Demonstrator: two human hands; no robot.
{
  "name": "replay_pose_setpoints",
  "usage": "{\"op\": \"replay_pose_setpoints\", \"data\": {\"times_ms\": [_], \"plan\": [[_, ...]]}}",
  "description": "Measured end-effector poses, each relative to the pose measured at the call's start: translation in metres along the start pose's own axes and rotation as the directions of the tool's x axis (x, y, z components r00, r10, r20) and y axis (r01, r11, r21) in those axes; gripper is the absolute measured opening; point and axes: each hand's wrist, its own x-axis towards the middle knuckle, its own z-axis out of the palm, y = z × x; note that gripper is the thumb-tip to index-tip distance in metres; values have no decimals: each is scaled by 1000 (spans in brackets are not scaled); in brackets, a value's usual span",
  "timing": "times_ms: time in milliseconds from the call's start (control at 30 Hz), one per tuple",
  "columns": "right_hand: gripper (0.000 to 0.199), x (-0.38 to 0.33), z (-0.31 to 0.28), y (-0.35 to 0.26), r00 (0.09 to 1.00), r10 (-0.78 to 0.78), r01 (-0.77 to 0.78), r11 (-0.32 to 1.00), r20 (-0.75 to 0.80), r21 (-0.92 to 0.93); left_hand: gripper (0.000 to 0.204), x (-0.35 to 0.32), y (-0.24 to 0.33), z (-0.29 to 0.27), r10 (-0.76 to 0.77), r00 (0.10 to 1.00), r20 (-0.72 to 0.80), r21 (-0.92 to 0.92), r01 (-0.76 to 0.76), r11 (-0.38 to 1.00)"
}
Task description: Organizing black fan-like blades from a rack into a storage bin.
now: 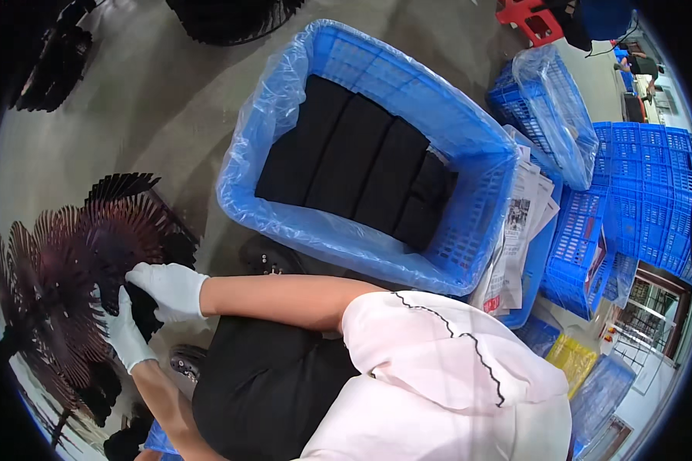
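My hands, both in white gloves, work at a rack of dark, thin, fanned-out pieces (69, 269) on the left. My left hand (127, 334) has its thumb and fingers closed round a small black piece (110, 298) at the rack's edge. Just above and to its right, my right hand (169, 290) reaches across my lap. Its thumb and fingers close on a black piece (141, 307) that hangs between the two hands. Whether both hold the same piece I cannot tell. The fingertips are partly hidden among the dark pieces.
A blue plastic crate (384, 58), lined with clear film, holds folded black stacks (350, 157). Printed papers (519, 223) lean beside it. Stacked blue crates (642, 165) stand on the right. Further dark racks (234, 19) are at the top, and a red stool (534, 23) stands top right.
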Motion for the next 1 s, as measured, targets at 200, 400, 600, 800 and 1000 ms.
{"op": "replay_pose_setpoints", "data": {"times_ms": [200, 400, 600, 800, 1000], "plan": [[62, 2, 1, 0, 997, -38, 39, 999, -66, 12, 85, 8, -10, -9, -110, 993, -36, 150, 114, 982], [65, -3, -5, 15, 1000, 16, -17, 999, 15, 51, 106, -2, 27, 12, -218, 976, -3, 461, 195, 866], [67, 9, 14, 7, 994, -90, 96, 988, -61, 119, 109, -2, 34, 11, -256, 952, -170, 673, 302, 675], [67, 0, 15, 8, 997, -58, 60, 997, -51, 48, 102, -18, 42, 14, -265, 954, -140, 455, 299, 839], [67, -3, 8, 11, 984, -143, 139, 989, -101, -51, 98, -18, 41, -5, -198, 978, -62, 260, 208, 943]]}}
